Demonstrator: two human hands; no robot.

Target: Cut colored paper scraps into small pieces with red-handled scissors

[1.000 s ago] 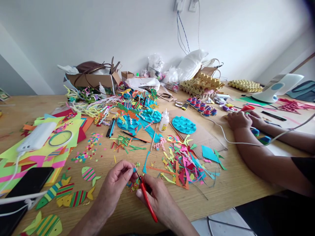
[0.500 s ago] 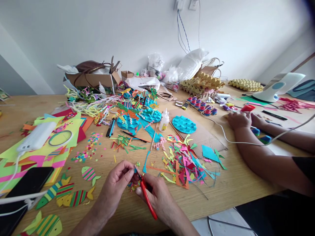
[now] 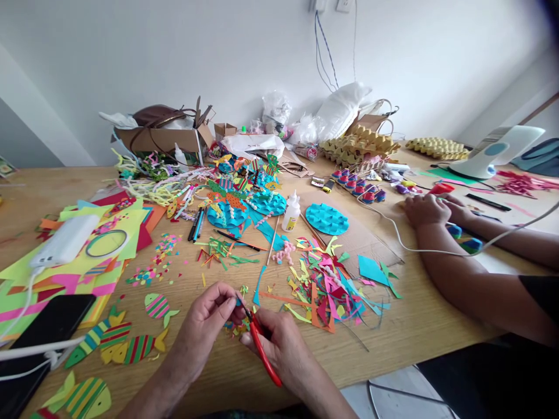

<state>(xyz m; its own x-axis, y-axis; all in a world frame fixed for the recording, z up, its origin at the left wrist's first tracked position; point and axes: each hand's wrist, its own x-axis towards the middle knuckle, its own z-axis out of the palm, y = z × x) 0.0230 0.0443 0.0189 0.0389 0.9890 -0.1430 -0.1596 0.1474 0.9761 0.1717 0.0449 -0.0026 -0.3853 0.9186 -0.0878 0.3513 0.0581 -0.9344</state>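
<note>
At the front of the table my right hand [image 3: 279, 334] is wrapped around red-handled scissors [image 3: 265, 356], their blades pointing up and left. My left hand [image 3: 215, 311] is pinched just left of the blade tips, around a small blue piece of paper [image 3: 238, 301] that is mostly hidden by the fingers. Tiny paper clippings [image 3: 236, 329] lie beneath both hands. Left of them rest striped paper fish, among them a pink-striped fish [image 3: 157, 306] and a red-and-green one [image 3: 138, 349]. A pile of coloured paper scraps [image 3: 325, 291] spreads to the right.
A glue bottle [image 3: 292, 212] stands behind the scraps, beside a blue egg-carton piece [image 3: 326, 219]. At left are coloured sheets [image 3: 126, 244], a white power strip [image 3: 65, 238] and a black phone [image 3: 56, 326]. A co-worker's forearms [image 3: 454, 267] reach in at right; a white cable [image 3: 406, 247] crosses there.
The scissors' handles have shifted very slightly down and right. Both hands stay in nearly the same place, and the co-worker's hands have barely moved.
</note>
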